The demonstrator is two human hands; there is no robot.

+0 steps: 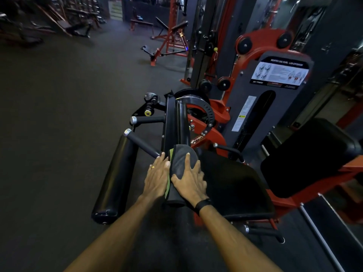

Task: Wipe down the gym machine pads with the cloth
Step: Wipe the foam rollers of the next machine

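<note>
Both hands spread flat: right hand (191, 182) pressing grey cloth (181, 160) onto roller pad (181, 118), left hand (157, 176) alongside.

Your right hand (191, 180) and the grey cloth with a green edge (181, 160) cover most of the black cylindrical roller pad (181, 112), so you cannot see its surface beneath. The small print on the white instruction placard (280, 72) is too blurred to read. The black padded backrest (306, 156) runs off the right edge.
</note>
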